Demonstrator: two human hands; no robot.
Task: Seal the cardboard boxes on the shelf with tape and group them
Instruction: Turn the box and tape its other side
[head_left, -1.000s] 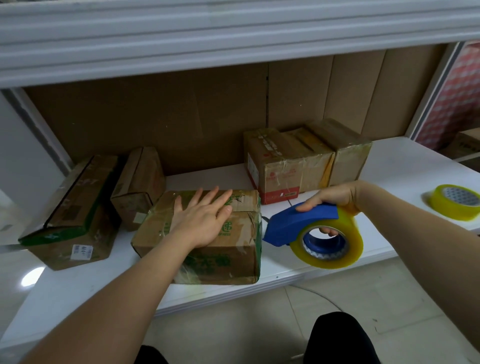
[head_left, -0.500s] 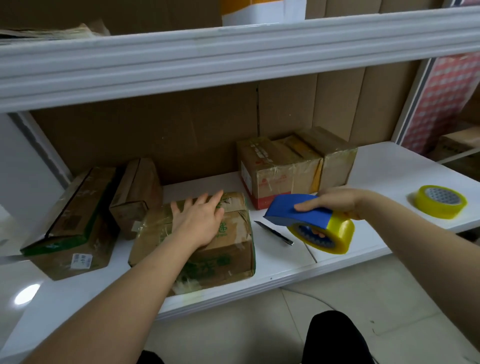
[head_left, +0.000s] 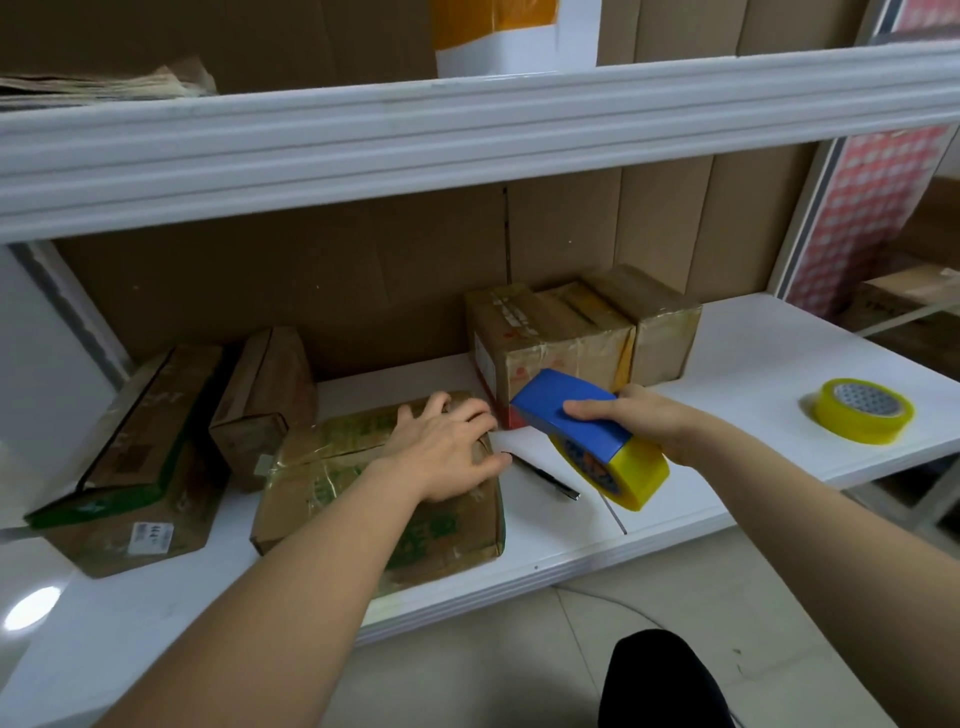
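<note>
A brown cardboard box with green print lies near the front of the white shelf. My left hand rests on its top right corner, fingers curled over the far edge. My right hand grips a blue tape dispenser with a yellow tape roll, held in the air just right of that box. Three taped boxes stand together at the back. Two more boxes sit at the left, one of them narrow.
A spare yellow tape roll lies on the shelf at the right. A black pen lies between the box and the dispenser. An upper shelf board runs overhead. Tiled floor and my dark-clothed knee show below.
The green-print box has slid back and left under my left hand, whose fingers now curl over its far edge. My right hand raised the dispenser toward the back boxes. The camera tilted up.
</note>
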